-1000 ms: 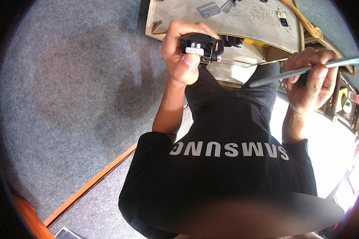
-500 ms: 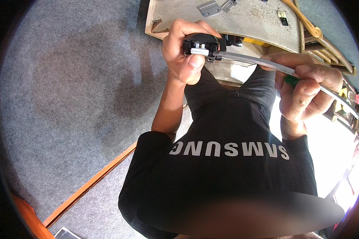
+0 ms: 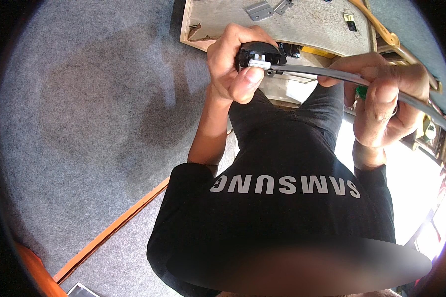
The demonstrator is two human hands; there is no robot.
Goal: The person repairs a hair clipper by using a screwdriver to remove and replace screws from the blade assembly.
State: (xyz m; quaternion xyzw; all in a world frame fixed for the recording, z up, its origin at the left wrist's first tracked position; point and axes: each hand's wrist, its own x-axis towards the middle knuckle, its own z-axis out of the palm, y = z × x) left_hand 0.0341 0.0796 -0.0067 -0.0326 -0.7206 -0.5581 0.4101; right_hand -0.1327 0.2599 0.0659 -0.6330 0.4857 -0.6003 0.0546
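Observation:
My left hand (image 3: 228, 67) is closed around a rounded black casing (image 3: 259, 48), its thumb resting by a white plastic piece (image 3: 258, 64) on the casing's near side. From the casing's right side runs a long, thin grey strip (image 3: 307, 70), bending slightly downward to the right. My right hand (image 3: 389, 106) pinches this strip between thumb and fingers, well out from the casing. A small green piece (image 3: 361, 92) shows among the right fingers, mostly hidden. The strip's far end passes toward the right rim of the view.
Ahead stands a wooden bench (image 3: 312, 24) with a grey metal plate (image 3: 259, 11) and a small black-and-yellow item (image 3: 350, 22) on it. A wooden rail frame (image 3: 389, 37) stands at the right. Grey carpet (image 3: 94, 109) with an orange strip (image 3: 114, 227) lies at the left.
The casing and my left hand have shifted slightly right. My right hand has turned, and the grey strip now lies straighter, its far end higher.

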